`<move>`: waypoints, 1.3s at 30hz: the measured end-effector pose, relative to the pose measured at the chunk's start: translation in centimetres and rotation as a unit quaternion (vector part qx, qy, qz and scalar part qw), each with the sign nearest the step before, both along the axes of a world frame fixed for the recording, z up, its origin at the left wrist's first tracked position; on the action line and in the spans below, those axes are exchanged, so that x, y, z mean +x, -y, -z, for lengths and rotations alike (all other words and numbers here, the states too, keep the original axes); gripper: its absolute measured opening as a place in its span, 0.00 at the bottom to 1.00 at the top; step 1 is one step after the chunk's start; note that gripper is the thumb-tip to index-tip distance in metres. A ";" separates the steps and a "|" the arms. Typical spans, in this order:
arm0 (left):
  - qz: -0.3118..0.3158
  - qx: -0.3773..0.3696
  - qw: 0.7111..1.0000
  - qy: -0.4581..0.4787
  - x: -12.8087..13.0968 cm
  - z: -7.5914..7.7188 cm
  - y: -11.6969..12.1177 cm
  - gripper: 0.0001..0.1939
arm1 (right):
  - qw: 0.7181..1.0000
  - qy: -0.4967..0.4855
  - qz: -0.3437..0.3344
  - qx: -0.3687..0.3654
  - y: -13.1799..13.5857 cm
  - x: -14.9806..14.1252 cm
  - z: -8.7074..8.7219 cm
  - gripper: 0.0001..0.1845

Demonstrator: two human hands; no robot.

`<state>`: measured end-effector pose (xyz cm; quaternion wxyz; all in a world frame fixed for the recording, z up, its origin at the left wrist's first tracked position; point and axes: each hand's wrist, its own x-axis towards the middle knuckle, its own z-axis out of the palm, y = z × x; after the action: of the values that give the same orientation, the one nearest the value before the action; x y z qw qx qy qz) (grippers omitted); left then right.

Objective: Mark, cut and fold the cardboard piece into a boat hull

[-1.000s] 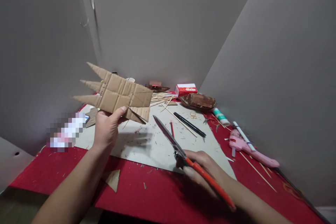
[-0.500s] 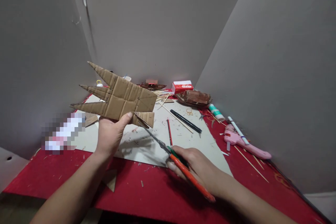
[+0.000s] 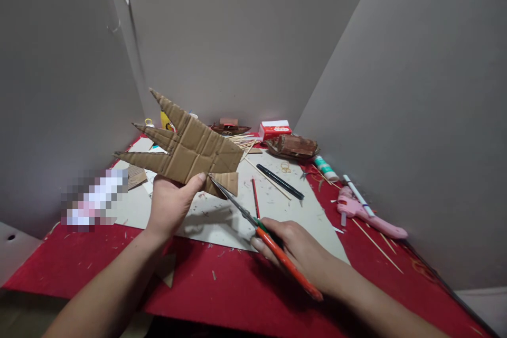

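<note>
Raised above the table is a piece of brown corrugated cardboard [image 3: 194, 145], with three long points on its left side and pencil lines near its right end. My left hand [image 3: 170, 203] grips its lower edge, thumb on the front face and the other fingers hidden behind. My right hand [image 3: 295, 245] is closed round the red and green handles of a pair of scissors [image 3: 247, 215]. The scissor blades lie in a cut at the cardboard's lower right, their tips close to my left thumb. A flap hangs beside this cut.
A white sheet [image 3: 312, 227] with scraps covers part of the red table [image 3: 222, 296]. Black pens [image 3: 280, 182] and a red pencil [image 3: 255, 198] lie on it. Behind stand model boats [image 3: 295, 147] and a red box [image 3: 275, 129]. A pink glue gun [image 3: 368, 216] rests at right.
The cardboard and my left hand have shifted slightly right and tilted a little. The scissor blades now sit deeper in the cut, tips nearer its inner end.
</note>
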<state>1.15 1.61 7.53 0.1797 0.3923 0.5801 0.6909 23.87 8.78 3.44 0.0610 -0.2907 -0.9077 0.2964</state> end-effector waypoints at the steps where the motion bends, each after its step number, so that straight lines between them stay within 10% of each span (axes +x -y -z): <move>1: 0.001 -0.001 1.000 0.002 0.0 -0.1 0.0 0.11 | 1.000 -0.001 -0.001 0.002 0.0 0.0 0.0 0.18; 34: 0.102 -0.067 0.983 0.140 -0.4 0.4 -0.5 0.16 | 0.932 -0.167 -0.056 -0.317 0.3 0.6 1.5 0.27; 39: 0.107 -0.062 0.983 0.138 -0.5 0.5 -0.5 0.14 | 0.953 -0.152 -0.070 -0.252 0.0 0.6 1.3 0.25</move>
<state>0.66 2.15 7.08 0.3547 0.3411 0.5466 0.6775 24.42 8.75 2.14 0.1016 -0.1836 -0.8015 0.5600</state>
